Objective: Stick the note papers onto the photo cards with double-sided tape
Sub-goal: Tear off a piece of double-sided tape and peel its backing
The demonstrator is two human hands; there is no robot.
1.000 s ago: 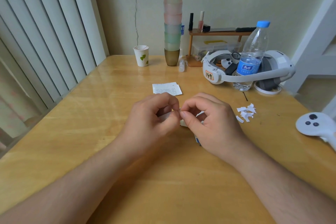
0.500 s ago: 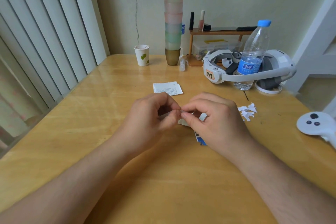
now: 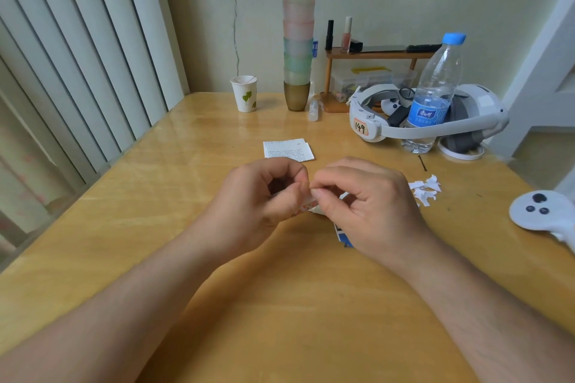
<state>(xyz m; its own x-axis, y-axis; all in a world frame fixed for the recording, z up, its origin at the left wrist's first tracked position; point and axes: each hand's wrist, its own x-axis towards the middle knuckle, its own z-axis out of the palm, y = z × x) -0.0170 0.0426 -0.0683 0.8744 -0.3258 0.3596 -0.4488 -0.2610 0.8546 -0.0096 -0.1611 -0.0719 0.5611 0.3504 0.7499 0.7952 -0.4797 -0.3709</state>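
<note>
Pinching at one small spot, the left hand (image 3: 259, 196) and right hand (image 3: 370, 205) were held fingertip to fingertip above the yellow wooden table (image 3: 155, 211). A small white card with an orange-printed corner (image 3: 306, 204) was gripped under the left thumb; what the right fingertips nipped could not be told. A white printed note paper (image 3: 287, 150) lay just beyond the hands, and torn white backing scraps (image 3: 426, 190) lay beside the right hand.

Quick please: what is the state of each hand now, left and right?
Left hand: fingers curled, pinching a small card.
Right hand: thumb and forefinger pinching something tiny at the card's edge; what it is cannot be told.
</note>
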